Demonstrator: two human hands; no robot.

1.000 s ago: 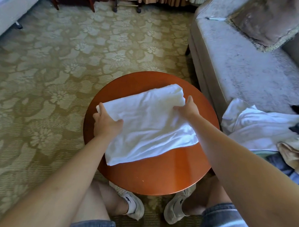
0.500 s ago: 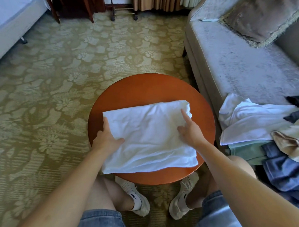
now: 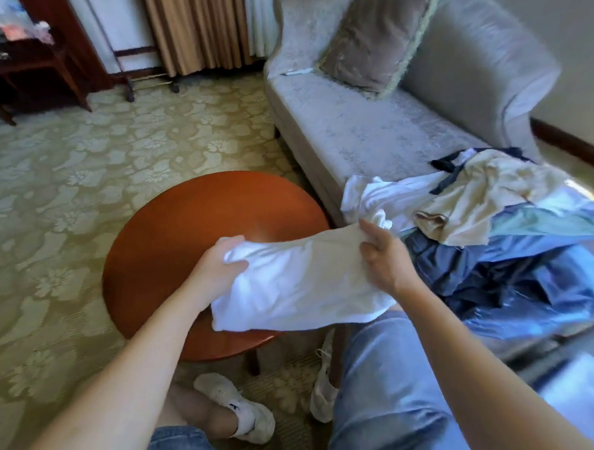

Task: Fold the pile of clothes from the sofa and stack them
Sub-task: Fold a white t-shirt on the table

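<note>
Gripping an end each with curled fingers, the left hand (image 3: 219, 265) and right hand (image 3: 386, 259) hold one folded white cotton garment (image 3: 303, 286) above the round reddish wooden table (image 3: 186, 226), while the jumbled white, cream and blue clothes pile (image 3: 508, 254) on the pale grey sofa (image 3: 361, 132) looks unfolded.

Table (image 3: 172, 239) on the carpet (image 3: 51, 197), left of the sofa (image 3: 344, 131). Pile of clothes (image 3: 492, 240) on the sofa's near end, right of the table. Cushion (image 3: 371, 41) at the sofa's far end, against the backrest. Garment (image 3: 303, 286) over the table's near right edge, left hand (image 3: 215, 265) gripping its left end, right hand (image 3: 382, 259) its right, just beside the pile.
</note>
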